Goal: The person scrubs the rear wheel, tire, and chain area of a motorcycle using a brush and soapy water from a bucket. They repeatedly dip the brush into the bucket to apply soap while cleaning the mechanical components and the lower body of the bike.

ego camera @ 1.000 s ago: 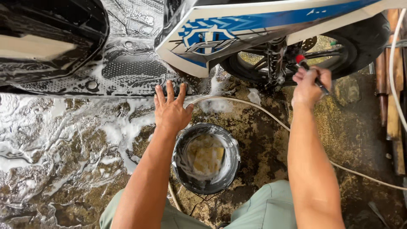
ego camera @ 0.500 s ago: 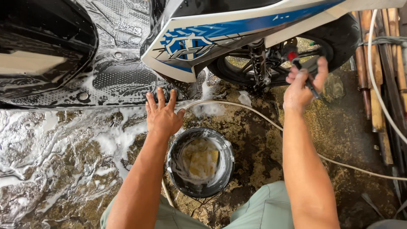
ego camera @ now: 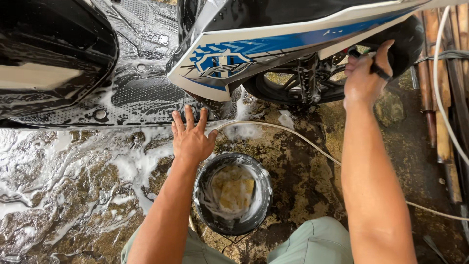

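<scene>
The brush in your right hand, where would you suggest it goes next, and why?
Probably back down onto the wheel spokes: the right hand grips the brush up by the tyre, off the spokes, while the left hand braces on the soapy footboard edge.

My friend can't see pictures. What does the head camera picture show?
A person's right hand holds a dark brush against a soapy scooter's wheel, while the left hand presses flat on the wet, foamy ground. A black bucket holding a yellow sponge sits between the arms, beside a pale hose.
</scene>
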